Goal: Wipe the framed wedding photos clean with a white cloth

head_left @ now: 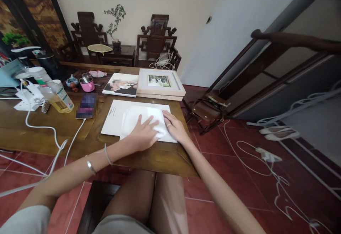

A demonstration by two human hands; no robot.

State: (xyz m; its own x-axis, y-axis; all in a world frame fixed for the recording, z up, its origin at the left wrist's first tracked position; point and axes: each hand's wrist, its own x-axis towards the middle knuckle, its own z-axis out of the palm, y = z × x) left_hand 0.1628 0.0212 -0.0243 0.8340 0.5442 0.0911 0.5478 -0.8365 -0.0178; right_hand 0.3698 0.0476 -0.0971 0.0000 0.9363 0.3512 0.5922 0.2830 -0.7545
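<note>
My left hand (144, 132) lies with spread fingers on a soft white folded sheet (135, 116); cloth or paper, I cannot tell which. At its right edge, my right hand (173, 124) rests with fingers stretched out together, a ring on one of them. Neither hand is closed round anything. Beneath the folded sheet is a flat white board (110, 120) with small dark print on its left part. Just behind it lie a photo print (119, 85) and a light wooden picture frame (159, 79) with a small photo, stacked on another frame.
On the wooden table (112, 148) to the left are a phone (87, 105) on a white cable, a bottle of yellow liquid (63, 101), a pink mug (87, 84) and a white power strip (29, 95). A dark chair (157, 37) stands behind; a brown bag (207, 109) is at right.
</note>
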